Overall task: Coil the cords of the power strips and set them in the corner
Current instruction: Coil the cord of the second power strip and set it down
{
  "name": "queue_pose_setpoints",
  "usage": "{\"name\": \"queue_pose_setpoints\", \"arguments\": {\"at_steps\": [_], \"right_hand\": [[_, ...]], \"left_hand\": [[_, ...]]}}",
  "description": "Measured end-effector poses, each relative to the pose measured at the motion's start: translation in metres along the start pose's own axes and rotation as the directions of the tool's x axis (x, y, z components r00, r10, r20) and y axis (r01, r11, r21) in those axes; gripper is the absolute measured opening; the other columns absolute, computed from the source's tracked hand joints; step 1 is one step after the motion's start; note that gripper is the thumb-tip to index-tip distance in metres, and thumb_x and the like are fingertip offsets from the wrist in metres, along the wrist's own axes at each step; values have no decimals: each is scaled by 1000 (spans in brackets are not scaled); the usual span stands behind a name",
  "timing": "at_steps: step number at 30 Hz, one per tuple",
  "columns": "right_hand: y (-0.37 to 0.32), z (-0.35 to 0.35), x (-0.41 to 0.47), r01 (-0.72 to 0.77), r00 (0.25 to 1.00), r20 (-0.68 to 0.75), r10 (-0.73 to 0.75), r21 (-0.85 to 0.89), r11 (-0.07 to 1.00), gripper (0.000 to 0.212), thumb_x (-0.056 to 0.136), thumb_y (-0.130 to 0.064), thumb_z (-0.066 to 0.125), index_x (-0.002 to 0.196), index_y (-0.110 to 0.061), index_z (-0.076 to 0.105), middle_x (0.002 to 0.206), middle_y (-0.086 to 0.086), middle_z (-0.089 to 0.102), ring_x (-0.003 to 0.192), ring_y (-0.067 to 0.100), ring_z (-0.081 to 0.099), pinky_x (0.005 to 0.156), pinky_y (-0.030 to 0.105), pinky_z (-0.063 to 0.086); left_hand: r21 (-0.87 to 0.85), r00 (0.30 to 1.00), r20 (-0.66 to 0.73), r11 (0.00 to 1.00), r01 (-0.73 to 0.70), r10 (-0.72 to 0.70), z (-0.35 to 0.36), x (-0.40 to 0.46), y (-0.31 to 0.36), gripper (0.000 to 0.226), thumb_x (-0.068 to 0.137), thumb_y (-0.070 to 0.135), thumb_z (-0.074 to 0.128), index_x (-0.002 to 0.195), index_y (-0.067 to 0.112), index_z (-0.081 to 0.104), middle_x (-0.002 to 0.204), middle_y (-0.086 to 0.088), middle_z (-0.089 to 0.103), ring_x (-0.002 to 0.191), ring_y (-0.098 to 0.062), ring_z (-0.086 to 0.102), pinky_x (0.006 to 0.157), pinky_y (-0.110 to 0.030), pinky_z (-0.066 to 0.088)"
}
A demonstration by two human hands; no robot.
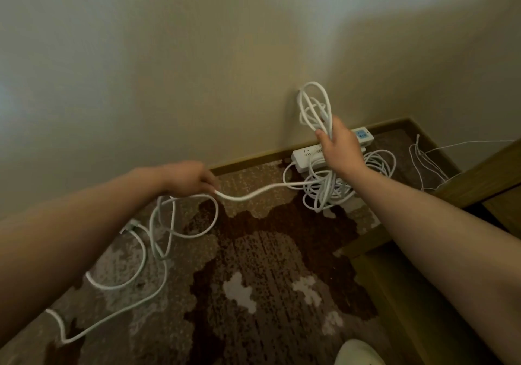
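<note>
Cord [253,194]: we pinch it in left hand [194,180]; right hand [339,146] grips coiled loops [313,108], probably above power strip [303,154].

A patterned carpet [267,266] in brown, beige and pale patches covers the floor. A plain cream wall [169,68] rises behind it, edged at the bottom by a brown baseboard [248,159] that turns the corner at the right. Wooden furniture [465,184] stands along the right side. Thin white wires [428,164] lie loose on the carpet just beside it. A pale shoe tip [358,353] shows at the bottom edge.
</note>
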State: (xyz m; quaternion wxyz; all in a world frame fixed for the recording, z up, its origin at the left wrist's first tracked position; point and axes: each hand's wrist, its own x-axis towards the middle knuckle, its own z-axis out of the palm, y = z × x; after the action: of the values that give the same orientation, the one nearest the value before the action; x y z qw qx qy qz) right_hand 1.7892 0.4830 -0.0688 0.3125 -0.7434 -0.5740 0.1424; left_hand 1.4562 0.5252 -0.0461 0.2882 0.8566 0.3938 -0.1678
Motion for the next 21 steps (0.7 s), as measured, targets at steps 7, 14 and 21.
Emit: {"name": "queue_pose_setpoints", "arguments": {"at_steps": [7,14,21], "right_hand": [[-4,2,-11,21,975,218,-51,140,990,35,100,-32,55,134,-24,54,112,-1,66,101,18,59,82,36,47],[-16,0,-12,-127,942,337,-5,370,920,5,101,-24,55,105,-22,57,67,-2,52,50,10,50,49,31,46],[-25,-2,-15,-158,872,484,-76,425,891,19,101,-23,53,105,-5,57,65,0,52,49,14,47,49,32,47]], "left_hand": [[208,962,116,941,-268,249,14,25,82,16,93,37,50,98,35,66,85,15,62,76,-8,54,65,-28,40],[-51,955,-37,953,-297,295,14,38,109,19,96,31,47,98,27,66,86,14,61,79,-4,55,71,-29,42],[-23,939,-208,959,-283,272,11,54,125,22,86,48,59,79,28,62,69,9,59,66,-5,54,63,-33,45]]}}
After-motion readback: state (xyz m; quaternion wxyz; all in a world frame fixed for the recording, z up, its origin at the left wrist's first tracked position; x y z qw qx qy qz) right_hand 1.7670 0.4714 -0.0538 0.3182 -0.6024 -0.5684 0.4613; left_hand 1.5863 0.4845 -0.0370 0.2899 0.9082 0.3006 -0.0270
